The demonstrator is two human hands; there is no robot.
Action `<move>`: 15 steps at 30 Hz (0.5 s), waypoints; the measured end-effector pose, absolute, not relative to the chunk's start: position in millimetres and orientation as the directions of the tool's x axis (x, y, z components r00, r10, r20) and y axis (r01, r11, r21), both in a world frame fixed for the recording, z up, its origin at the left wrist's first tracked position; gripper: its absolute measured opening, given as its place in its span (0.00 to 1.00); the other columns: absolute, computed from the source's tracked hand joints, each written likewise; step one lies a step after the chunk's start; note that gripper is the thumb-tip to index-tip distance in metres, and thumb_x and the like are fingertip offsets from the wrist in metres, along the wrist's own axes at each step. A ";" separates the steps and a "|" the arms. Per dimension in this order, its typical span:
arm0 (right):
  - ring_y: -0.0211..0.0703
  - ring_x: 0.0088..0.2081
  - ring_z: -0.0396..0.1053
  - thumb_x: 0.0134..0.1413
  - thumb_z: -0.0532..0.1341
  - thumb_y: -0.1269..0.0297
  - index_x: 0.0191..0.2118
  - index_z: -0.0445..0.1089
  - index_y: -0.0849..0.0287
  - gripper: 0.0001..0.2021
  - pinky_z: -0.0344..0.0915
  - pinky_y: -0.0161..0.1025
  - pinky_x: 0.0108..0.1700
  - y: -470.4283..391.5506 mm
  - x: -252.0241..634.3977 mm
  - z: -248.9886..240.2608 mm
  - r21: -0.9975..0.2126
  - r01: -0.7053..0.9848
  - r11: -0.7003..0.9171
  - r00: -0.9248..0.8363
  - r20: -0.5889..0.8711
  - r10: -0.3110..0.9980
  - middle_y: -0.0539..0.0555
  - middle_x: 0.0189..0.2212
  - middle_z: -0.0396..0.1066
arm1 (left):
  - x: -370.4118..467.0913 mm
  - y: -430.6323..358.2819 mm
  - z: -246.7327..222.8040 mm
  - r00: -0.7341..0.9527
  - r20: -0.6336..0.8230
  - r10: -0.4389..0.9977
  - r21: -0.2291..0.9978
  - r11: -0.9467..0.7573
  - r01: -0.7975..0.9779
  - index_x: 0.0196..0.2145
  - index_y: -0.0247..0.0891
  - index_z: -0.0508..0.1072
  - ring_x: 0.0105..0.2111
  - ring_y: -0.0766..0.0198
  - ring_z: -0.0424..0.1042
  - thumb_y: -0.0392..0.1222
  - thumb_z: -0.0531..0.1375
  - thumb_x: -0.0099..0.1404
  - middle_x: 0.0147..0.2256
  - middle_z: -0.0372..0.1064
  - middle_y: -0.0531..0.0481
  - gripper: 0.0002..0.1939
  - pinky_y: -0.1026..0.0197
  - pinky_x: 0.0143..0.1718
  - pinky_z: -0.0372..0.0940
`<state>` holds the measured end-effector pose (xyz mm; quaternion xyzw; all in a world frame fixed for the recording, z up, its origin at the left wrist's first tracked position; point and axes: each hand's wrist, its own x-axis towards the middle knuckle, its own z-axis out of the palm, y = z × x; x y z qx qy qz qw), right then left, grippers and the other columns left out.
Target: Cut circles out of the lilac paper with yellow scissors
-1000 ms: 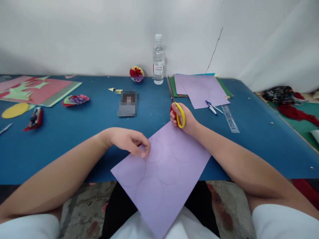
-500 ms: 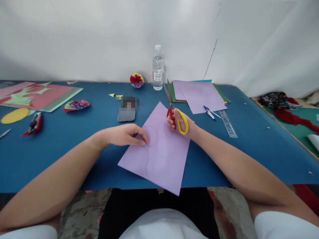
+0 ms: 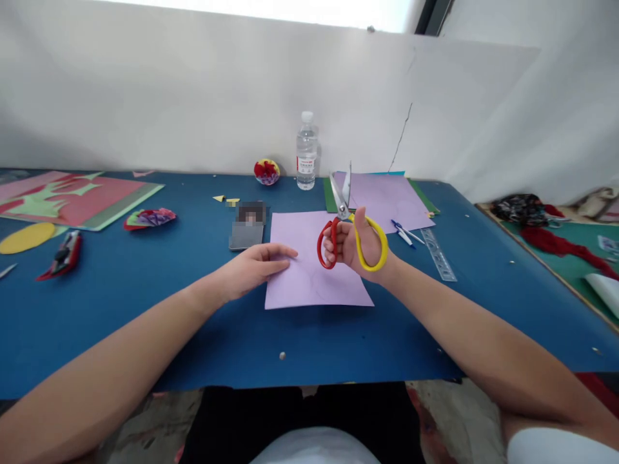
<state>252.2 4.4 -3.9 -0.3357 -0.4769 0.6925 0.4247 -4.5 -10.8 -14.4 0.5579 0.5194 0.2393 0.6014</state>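
My right hand holds a pair of scissors with one red and one yellow handle loop. The thumb goes through the yellow loop, fingers through the red one, and the blades point up and stand apart. Below and left of them is a sheet of purple paper; a faint curved pencil line shows near its front. My left hand grips the sheet at its left edge, thumb and forefinger visible on top; its other fingers are mostly hidden. The scissor blades do not touch this sheet.
Behind stand a water bottle and a paper ball. A phone lies beyond my left hand. More purple paper, pens and a ruler are at right; a stapler and yellow oval at left.
The purple sheet has turned and moved away from the table's front edge; its drawn circles show less. My right hand has tilted the scissors more upright. The view has tipped up.
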 end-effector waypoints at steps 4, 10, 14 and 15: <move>0.37 0.17 0.61 0.39 0.63 0.12 0.30 0.66 0.55 0.43 0.66 0.38 0.19 0.0 258.8 -15.7 -0.951 -0.262 -0.166 -0.324 -0.075 0.943 0.46 0.19 0.63 | -1.6 -11.8 -15.4 0.372 -0.430 0.823 0.897 0.343 0.279 0.50 0.37 0.81 0.31 0.65 0.69 0.52 0.76 0.55 0.33 0.73 0.51 0.28 0.63 0.30 0.61; 0.33 0.13 0.53 0.37 0.65 0.13 0.30 0.66 0.54 0.42 0.57 0.35 0.15 -8.7 268.6 -39.5 -0.950 -0.252 -0.186 -0.284 -0.111 0.952 0.41 0.16 0.57 | 1.2 -16.1 -14.8 0.432 -0.520 0.737 0.853 0.470 0.225 0.52 0.42 0.79 0.31 0.66 0.70 0.48 0.78 0.54 0.31 0.71 0.57 0.29 0.65 0.30 0.62; 0.33 0.14 0.53 0.39 0.67 0.15 0.31 0.67 0.54 0.41 0.57 0.35 0.15 -13.1 270.9 -46.3 -0.947 -0.248 -0.206 -0.332 -0.116 0.936 0.41 0.16 0.57 | 4.6 -17.4 -20.5 0.486 -0.527 0.697 0.849 0.453 0.271 0.48 0.42 0.82 0.32 0.66 0.71 0.50 0.79 0.55 0.33 0.74 0.55 0.24 0.65 0.31 0.65; 0.33 0.14 0.53 0.38 0.67 0.15 0.31 0.67 0.54 0.40 0.57 0.35 0.16 -14.0 271.2 -47.5 -0.944 -0.254 -0.210 -0.344 -0.114 0.932 0.41 0.17 0.58 | 5.4 -17.5 -22.6 0.494 -0.521 0.696 0.853 0.431 0.294 0.46 0.41 0.83 0.33 0.66 0.73 0.51 0.79 0.55 0.35 0.76 0.54 0.23 0.64 0.33 0.67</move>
